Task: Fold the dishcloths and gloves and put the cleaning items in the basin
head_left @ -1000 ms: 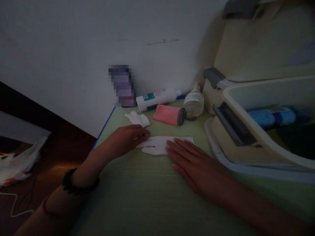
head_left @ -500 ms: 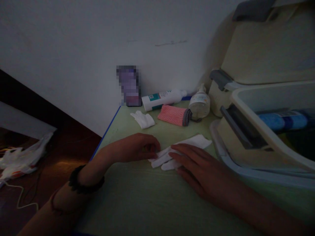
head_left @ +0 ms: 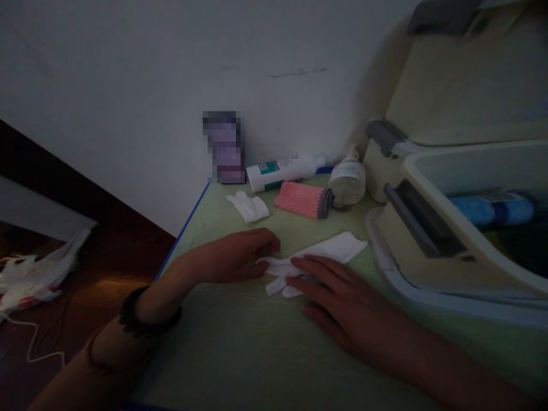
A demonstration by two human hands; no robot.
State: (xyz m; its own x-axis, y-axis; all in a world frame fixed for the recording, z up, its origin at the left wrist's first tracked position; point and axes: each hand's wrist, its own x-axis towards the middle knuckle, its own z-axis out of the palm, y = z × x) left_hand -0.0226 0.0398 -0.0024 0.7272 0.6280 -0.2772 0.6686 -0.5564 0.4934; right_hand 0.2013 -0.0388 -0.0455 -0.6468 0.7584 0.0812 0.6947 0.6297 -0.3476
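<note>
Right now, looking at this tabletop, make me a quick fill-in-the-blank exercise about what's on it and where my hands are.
1. The right hand lies across a glove colored ____.
2. The thick black bracelet is worn on the person's ____ arm, not the other one.
3. The teal-labelled bottle by the wall lies on its ____.
4. The pump bottle stands ____ rather than lying down.

Missing words, in order: white; left; side; upright.

From close above, the head camera looks forward and down: left hand (head_left: 237,256), right hand (head_left: 345,294), table (head_left: 240,342), wall (head_left: 145,85) beyond.
</note>
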